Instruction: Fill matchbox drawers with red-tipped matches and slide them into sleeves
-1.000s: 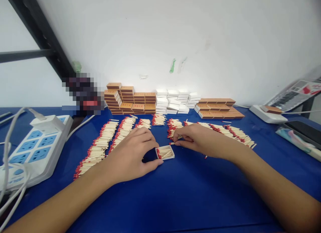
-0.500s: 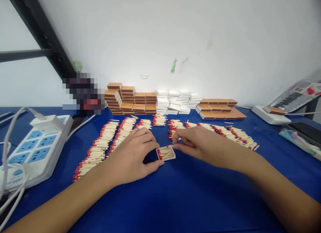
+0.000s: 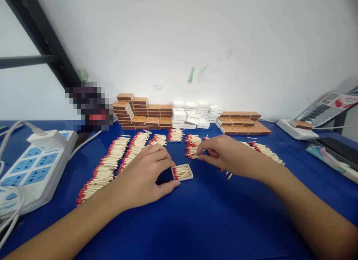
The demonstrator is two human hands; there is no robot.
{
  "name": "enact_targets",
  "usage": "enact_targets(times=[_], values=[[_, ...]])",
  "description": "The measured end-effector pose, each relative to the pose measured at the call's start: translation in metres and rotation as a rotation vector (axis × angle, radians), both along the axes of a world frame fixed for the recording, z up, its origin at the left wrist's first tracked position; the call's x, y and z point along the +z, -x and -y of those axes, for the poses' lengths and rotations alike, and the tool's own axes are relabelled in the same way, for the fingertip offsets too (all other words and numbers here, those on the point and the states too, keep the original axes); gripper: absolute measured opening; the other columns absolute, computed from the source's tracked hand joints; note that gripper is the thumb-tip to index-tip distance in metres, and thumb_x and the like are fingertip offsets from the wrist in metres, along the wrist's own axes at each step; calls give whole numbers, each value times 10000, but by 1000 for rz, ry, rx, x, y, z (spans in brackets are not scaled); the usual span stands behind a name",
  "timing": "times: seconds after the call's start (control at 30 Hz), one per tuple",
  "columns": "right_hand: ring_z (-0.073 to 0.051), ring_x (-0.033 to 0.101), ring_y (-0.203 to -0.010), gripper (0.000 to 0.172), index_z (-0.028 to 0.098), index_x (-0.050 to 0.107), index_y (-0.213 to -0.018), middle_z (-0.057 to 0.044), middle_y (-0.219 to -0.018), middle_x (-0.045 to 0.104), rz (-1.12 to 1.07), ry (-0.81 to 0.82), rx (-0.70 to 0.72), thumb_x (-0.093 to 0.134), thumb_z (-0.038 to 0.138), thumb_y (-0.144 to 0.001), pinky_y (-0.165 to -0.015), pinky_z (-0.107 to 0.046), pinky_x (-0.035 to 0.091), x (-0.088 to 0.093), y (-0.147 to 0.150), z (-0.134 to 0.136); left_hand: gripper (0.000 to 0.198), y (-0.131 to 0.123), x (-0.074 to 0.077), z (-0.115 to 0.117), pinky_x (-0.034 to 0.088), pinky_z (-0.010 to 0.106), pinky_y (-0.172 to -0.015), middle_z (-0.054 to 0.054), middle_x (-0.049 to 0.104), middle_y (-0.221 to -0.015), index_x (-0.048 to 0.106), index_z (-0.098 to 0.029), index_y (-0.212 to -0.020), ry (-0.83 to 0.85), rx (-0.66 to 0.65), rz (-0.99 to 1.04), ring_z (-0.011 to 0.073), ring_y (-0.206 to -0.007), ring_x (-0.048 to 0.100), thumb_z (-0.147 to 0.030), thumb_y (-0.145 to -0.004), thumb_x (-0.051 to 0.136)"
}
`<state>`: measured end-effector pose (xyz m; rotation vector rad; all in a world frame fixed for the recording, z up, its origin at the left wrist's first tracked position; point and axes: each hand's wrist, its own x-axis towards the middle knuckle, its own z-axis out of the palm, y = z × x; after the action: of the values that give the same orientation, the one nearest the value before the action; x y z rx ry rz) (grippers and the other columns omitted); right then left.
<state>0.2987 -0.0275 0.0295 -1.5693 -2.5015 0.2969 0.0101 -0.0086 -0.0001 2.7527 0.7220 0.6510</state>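
A small white matchbox tray point(image 3: 182, 172) with several red-tipped matches in it lies on the blue table point(image 3: 195, 222). My left hand point(image 3: 145, 176) curls around the tray's left end, thumb and fingers holding it steady. My right hand point(image 3: 223, 153) rests just right of a pile of matches point(image 3: 192, 146), its fingertips pinched at the pile's edge; what they grip is too small to make out. Rows of red-tipped matches point(image 3: 112, 161) stretch across the table behind both hands.
Stacked brown matchbox sleeves point(image 3: 142, 114), white trays point(image 3: 192, 114) and flat brown sleeves point(image 3: 242, 122) line the wall. A white power strip point(image 3: 30, 159) with cables lies at left. A phone point(image 3: 337, 148) and another white strip point(image 3: 296, 127) lie at right.
My right hand has drawn back from the tray's upper edge to the match pile behind it. The left hand has kept its hold on the tray.
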Motion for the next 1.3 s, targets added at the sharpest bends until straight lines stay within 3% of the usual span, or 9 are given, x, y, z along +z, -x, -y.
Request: enact_targets(times=[0.13,0.37,0.7,0.8,1.03,1.3], values=[[-154,562,-667,167,214,823,-985,-5,-741,674,39,77,-7,667,157,-993,-671,-293,366,-2,1,-4,169,0,-1,-1,493,486,-1087,44,729,-1019,767,-223,-1050,-5,5,-1,262,-1081,653,-373,-976,793],[-146,565,-654,183,223,821,-1000,-3,-754,698,-5,55,4,646,171,-1013,-678,-292,371,-3,1,-6,162,1,-1,-1,495,478,-1074,39,726,-1010,757,-220,-1013,-2,5,1,257,-1073,657,-370,-971,797],[-171,582,-731,215,213,731,-938,-31,-837,712,31,87,10,597,309,-1075,-671,-309,349,-8,-2,-4,156,0,-1,-2,494,473,-1072,31,737,-1036,764,-222,-1030,-20,-2,-7,245,-1069,659,-365,-976,795],[-166,581,-716,234,223,731,-947,-17,-811,705,-36,58,27,597,353,-1088,-667,-307,349,-3,8,5,164,-1,-2,-2,493,481,-1069,34,739,-1036,765,-220,-1039,-32,8,-2,249,-1065,659,-370,-978,790],[-180,661,-815,120,194,747,-1026,-44,-945,776,-94,75,43,632,219,-1051,-711,-298,384,-4,43,21,173,-3,-2,0,511,472,-1015,51,735,-1034,756,-208,-1001,-47,16,-4,260,-1060,656,-380,-991,766],[-143,544,-674,180,232,794,-979,10,-761,660,-140,54,50,672,346,-1048,-654,-295,335,2,24,14,183,-1,-2,0,513,467,-1030,43,733,-1029,776,-225,-1053,-14,22,-21,256,-1064,653,-395,-986,777]])
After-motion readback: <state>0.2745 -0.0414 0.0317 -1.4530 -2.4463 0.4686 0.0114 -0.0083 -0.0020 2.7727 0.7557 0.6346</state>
